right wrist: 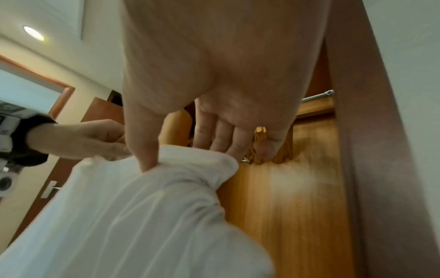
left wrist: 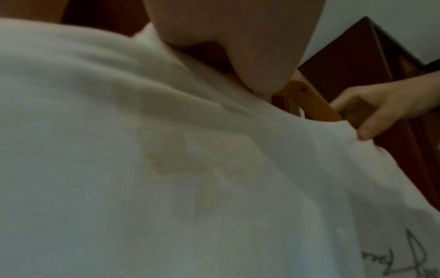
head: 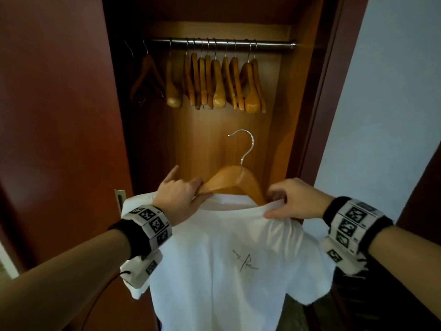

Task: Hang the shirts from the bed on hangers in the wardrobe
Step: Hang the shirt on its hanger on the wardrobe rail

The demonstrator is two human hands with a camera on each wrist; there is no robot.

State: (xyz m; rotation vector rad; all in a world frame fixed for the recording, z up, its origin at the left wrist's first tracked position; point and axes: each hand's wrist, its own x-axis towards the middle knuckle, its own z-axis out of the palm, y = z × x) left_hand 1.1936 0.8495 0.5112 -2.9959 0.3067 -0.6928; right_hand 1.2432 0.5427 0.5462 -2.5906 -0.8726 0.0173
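Observation:
A white T-shirt (head: 229, 259) with a small black scribble print hangs in front of the open wardrobe, held up in both hands. A wooden hanger (head: 232, 181) with a metal hook (head: 245, 144) sticks up out of its neck opening. My left hand (head: 183, 192) grips the hanger's left arm together with the shirt's collar, its index finger pointing up. My right hand (head: 291, 199) pinches the collar (right wrist: 195, 159) at the hanger's right arm, thumb on the front of the fabric. The shirt (left wrist: 166, 169) fills the left wrist view, where the hanger (left wrist: 311, 105) shows beside the right hand (left wrist: 381, 112).
A metal rail (head: 222, 43) crosses the top of the wardrobe with several empty wooden hangers (head: 214, 82) bunched on it. The dark red wardrobe door (head: 59, 115) stands open at the left. A white wall (head: 386, 103) lies at the right.

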